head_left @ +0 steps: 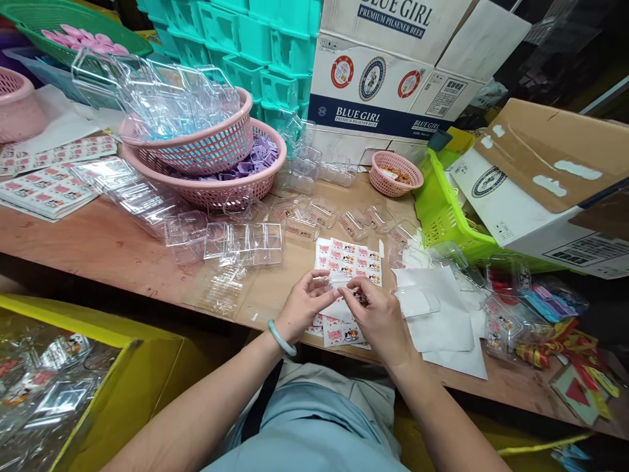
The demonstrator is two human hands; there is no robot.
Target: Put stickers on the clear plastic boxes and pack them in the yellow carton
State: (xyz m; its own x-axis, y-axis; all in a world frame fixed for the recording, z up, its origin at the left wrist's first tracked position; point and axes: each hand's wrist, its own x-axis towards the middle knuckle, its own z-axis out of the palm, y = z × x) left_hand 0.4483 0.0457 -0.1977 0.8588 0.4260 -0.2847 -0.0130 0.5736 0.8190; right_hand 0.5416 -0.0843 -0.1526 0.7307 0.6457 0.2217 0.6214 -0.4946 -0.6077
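Observation:
Close above a sticker sheet (344,252) printed with red lettering and cartoon cats, my two hands meet at a small clear plastic case (336,283). My left hand (305,305), with a pale bangle at its wrist, holds the case between thumb and fingers. The fingers of my right hand (376,318) are pinched together at the case's right edge; whether a sticker is between them too is hidden. More printed sheets (341,333) lie under my hands. Beyond them are several clear cases bearing stickers (302,227).
Clear plastic cases (244,244) lie left of the sheets, white backing paper (437,321) right. Pink baskets (206,190) hold clear and purple pieces. A small pink basket (396,174), a lime basket (437,196) and cartons (373,85) stand behind. A yellow box (147,367) is at lower left.

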